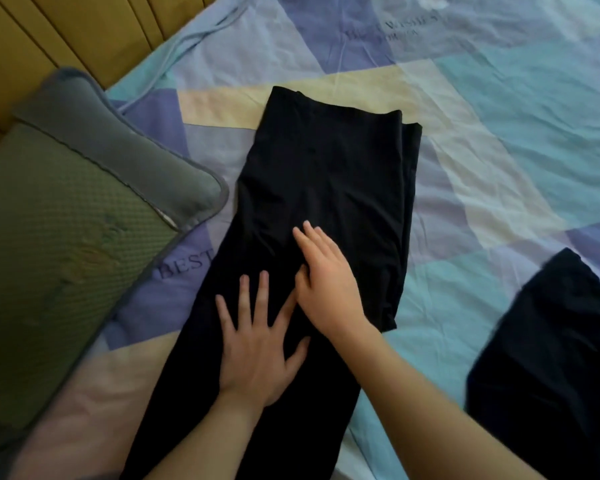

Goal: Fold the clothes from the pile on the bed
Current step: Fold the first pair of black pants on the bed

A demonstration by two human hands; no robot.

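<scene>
A long black garment lies stretched out flat down the middle of the bed, folded lengthwise, its far end near the cream patch of the sheet. My left hand presses flat on its lower middle with the fingers spread and straight. My right hand lies flat on the cloth just beyond and right of the left, fingers straight, the two hands touching at the thumb side. A second black garment lies on the bed at the right edge, partly cut off by the frame.
A green and grey pillow lies at the left, close to the garment's left edge. Behind it stands a yellow wooden headboard. The patchwork bedsheet in blue, purple and cream spreads to the right and far side.
</scene>
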